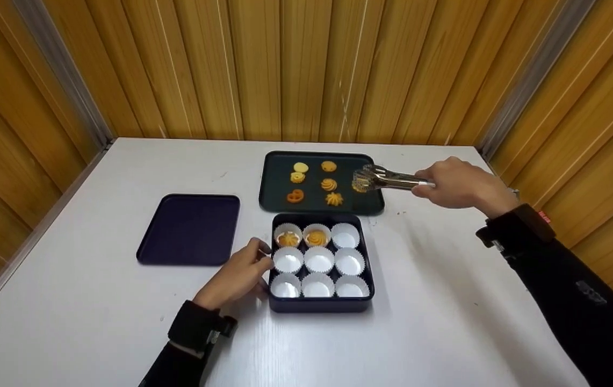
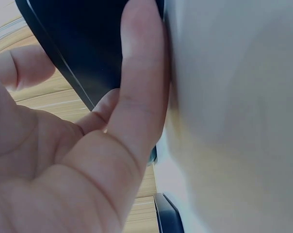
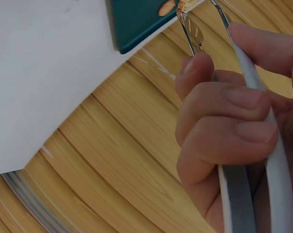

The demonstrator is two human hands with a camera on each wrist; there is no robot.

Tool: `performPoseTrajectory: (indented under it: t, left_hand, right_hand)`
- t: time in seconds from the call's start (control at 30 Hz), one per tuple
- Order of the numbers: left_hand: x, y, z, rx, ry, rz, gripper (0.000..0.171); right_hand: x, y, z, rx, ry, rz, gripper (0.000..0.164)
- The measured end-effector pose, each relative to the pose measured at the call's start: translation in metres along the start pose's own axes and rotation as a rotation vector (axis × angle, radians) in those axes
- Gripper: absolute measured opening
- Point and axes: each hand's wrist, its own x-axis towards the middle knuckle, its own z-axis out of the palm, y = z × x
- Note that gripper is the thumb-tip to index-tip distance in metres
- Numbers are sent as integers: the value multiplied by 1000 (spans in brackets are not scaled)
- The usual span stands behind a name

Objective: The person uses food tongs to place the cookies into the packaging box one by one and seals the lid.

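My right hand (image 1: 455, 183) grips a pair of metal tongs (image 1: 392, 179), fingers curled round the handles in the right wrist view. The tongs' slotted heads are at a cookie (image 1: 360, 186) on the right side of the dark green tray (image 1: 268, 188); whether they pinch it I cannot tell. My left hand (image 1: 239, 274) touches the left side of a dark blue box (image 1: 319, 305), its fingers lying along the wall in the left wrist view. White paper cups (image 1: 319, 260) fill the box in rows. Piped cookies sit in the back left cup (image 1: 288, 239) and back middle cup (image 1: 317, 238).
Several more cookies lie on the green tray, among them a pretzel-shaped one (image 1: 295, 196) and a star-shaped one (image 1: 334, 199). A dark blue lid (image 1: 190, 228) lies flat left of the box. Wood-look panels (image 1: 295, 70) rise behind the white table (image 1: 424, 301).
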Motion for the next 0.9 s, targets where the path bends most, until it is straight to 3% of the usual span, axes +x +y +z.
performPoseTrajectory:
  t: [0.23,0.4,0.57,0.73,0.9]
  left_hand:
    - [-1,0,-1,-12,-3,-4,29]
    - [0,-1,-1,-15,-6,-4,28]
    - [-1,-1,-1,-8,-1,1,29]
    - [-1,-1,-1,8,4,3,30]
    - [0,-1,-1,0,-3,-2,31]
  right_hand:
    - [-33,-22,-7,-16,11,-111,19]
    - [-48,-42,-1,-48,-21,-138,12]
    - [-51,-62,6,-135,-1,-130,15]
    - [-54,-78,17,-222,77,-153,11]
    - [-53,-89,27,-314,116,-156,21]
